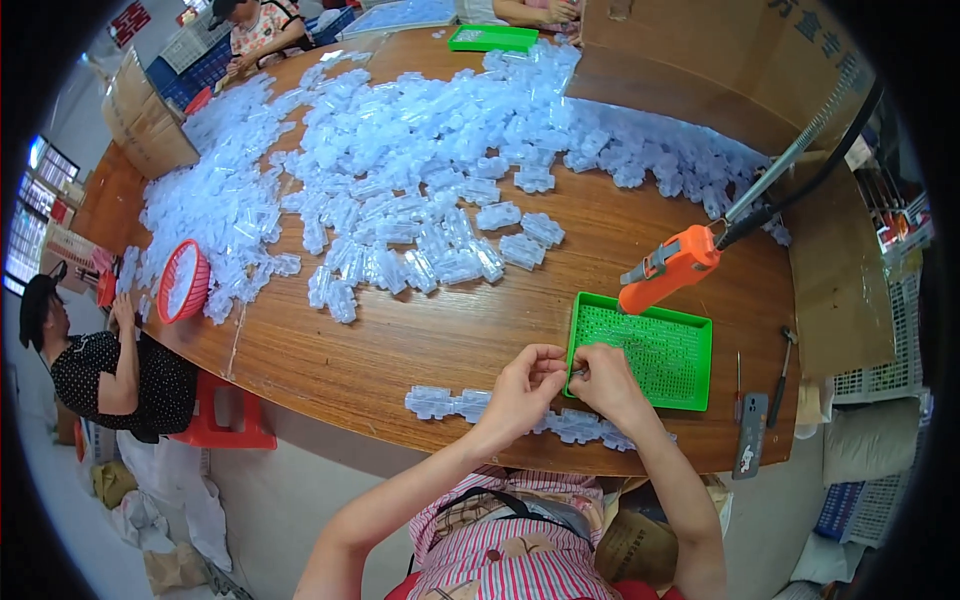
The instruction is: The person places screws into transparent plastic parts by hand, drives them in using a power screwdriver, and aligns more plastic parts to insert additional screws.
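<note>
My left hand [528, 388] and my right hand [606, 382] meet at the near left corner of a green tray [706, 358]. The fingers of both are pinched together. Something small and greyish may be between the right fingertips, but it is too small to name, and what the left fingers hold is hidden. Small metal bits lie on the tray's patterned floor. Beneath my wrists, a row of clear plastic pieces [430, 402] runs along the table's near edge, partly covered by my hands. An orange electric screwdriver [672, 266] hangs over the tray's far side.
A large heap of clear plastic pieces [400, 150] covers the wooden table's [350, 355] far part. At right lie a hammer [782, 375], a thin screwdriver [739, 375] and a dark phone [750, 435]. A red basket [200, 283] stands left. Cardboard [690, 80] borders the far right. Other people sit around.
</note>
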Action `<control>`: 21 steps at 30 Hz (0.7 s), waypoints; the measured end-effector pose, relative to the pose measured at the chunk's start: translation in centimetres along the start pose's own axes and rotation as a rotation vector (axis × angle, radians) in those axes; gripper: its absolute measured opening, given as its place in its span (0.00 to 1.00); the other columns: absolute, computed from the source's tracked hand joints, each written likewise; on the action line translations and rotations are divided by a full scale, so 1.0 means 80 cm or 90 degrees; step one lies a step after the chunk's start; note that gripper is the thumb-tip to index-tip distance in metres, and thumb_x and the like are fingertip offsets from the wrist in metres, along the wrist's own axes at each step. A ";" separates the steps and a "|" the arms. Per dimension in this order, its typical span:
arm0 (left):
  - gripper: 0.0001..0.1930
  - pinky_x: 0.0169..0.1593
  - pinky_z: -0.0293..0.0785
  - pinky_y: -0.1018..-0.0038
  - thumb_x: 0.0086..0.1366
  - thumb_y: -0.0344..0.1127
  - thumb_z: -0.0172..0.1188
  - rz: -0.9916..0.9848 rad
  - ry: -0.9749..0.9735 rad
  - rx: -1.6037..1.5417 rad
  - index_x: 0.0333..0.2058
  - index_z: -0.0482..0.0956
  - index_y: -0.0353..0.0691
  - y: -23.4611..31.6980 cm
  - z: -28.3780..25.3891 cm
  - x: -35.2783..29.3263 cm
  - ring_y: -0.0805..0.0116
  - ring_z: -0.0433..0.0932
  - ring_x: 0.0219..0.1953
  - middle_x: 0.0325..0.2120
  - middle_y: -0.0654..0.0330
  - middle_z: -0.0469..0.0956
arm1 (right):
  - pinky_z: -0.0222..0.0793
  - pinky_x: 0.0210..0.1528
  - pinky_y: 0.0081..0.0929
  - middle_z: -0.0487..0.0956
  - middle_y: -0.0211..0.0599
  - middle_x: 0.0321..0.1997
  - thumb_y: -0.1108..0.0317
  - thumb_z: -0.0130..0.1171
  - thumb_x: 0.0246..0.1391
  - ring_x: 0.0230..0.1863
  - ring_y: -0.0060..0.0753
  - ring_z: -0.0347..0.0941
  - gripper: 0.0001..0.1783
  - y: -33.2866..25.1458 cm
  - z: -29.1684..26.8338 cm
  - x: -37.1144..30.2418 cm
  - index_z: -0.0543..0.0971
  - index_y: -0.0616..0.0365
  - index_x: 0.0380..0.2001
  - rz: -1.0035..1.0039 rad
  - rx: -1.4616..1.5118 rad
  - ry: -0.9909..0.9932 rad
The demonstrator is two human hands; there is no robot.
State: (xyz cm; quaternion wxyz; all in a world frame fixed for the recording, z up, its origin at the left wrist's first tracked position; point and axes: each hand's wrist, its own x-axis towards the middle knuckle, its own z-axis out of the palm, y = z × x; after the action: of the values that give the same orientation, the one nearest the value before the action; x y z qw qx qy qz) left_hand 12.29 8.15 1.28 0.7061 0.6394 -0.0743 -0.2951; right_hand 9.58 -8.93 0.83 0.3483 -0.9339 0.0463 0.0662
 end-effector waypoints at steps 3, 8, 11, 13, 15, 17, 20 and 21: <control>0.16 0.51 0.74 0.77 0.69 0.33 0.55 -0.168 0.023 -0.239 0.53 0.69 0.36 0.016 0.001 0.002 0.74 0.77 0.45 0.44 0.61 0.77 | 0.76 0.37 0.36 0.79 0.50 0.28 0.77 0.61 0.39 0.30 0.44 0.78 0.07 -0.003 -0.014 0.002 0.79 0.65 0.27 0.050 0.062 -0.008; 0.17 0.57 0.71 0.75 0.71 0.37 0.52 -0.163 0.034 -0.419 0.54 0.69 0.37 0.011 0.019 0.009 0.72 0.74 0.50 0.48 0.59 0.75 | 0.75 0.31 0.20 0.80 0.33 0.27 0.75 0.64 0.45 0.26 0.21 0.78 0.07 0.038 -0.044 0.006 0.80 0.66 0.30 0.188 0.394 -0.044; 0.21 0.60 0.67 0.73 0.72 0.41 0.49 -0.170 0.023 -0.522 0.58 0.66 0.37 0.010 0.041 0.016 0.70 0.73 0.53 0.52 0.57 0.73 | 0.76 0.32 0.19 0.80 0.34 0.30 0.77 0.63 0.48 0.27 0.23 0.78 0.07 0.022 -0.071 -0.002 0.79 0.67 0.32 0.208 0.516 -0.022; 0.24 0.62 0.65 0.72 0.73 0.45 0.47 -0.196 0.014 -0.591 0.60 0.65 0.37 0.006 0.045 0.024 0.69 0.72 0.54 0.54 0.57 0.72 | 0.76 0.34 0.18 0.80 0.34 0.33 0.78 0.62 0.49 0.30 0.23 0.79 0.06 -0.002 -0.086 -0.010 0.79 0.67 0.33 0.197 0.545 -0.029; 0.29 0.63 0.63 0.70 0.73 0.54 0.41 -0.221 -0.178 -0.790 0.62 0.63 0.38 -0.008 0.048 0.034 0.65 0.71 0.56 0.56 0.56 0.71 | 0.77 0.34 0.20 0.79 0.33 0.31 0.80 0.63 0.50 0.31 0.22 0.77 0.07 -0.042 -0.094 -0.020 0.78 0.67 0.34 0.139 0.592 -0.046; 0.33 0.66 0.61 0.65 0.73 0.59 0.36 -0.147 -0.370 -0.935 0.64 0.62 0.39 -0.018 0.051 0.041 0.61 0.67 0.62 0.63 0.56 0.66 | 0.77 0.36 0.19 0.79 0.33 0.33 0.80 0.64 0.49 0.32 0.22 0.78 0.07 -0.066 -0.091 -0.027 0.78 0.68 0.34 0.084 0.573 -0.053; 0.32 0.69 0.57 0.63 0.73 0.57 0.35 -0.193 -0.251 -0.890 0.65 0.61 0.39 0.019 0.067 0.032 0.60 0.59 0.68 0.66 0.56 0.60 | 0.76 0.37 0.18 0.81 0.35 0.34 0.79 0.63 0.52 0.34 0.22 0.78 0.08 -0.071 -0.086 -0.040 0.80 0.69 0.36 0.084 0.496 -0.038; 0.32 0.69 0.57 0.63 0.73 0.57 0.35 -0.197 -0.252 -0.897 0.65 0.61 0.39 0.018 0.068 0.032 0.60 0.59 0.68 0.66 0.56 0.60 | 0.76 0.37 0.19 0.81 0.35 0.34 0.78 0.63 0.54 0.34 0.22 0.78 0.08 -0.072 -0.086 -0.043 0.80 0.69 0.38 0.083 0.454 -0.033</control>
State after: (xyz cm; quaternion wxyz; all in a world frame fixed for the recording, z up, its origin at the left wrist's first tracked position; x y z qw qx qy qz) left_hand 12.23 2.17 2.91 0.8723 -0.0265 0.0973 -0.4785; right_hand 7.57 -9.00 10.21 0.6484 -0.7466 0.1173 0.0916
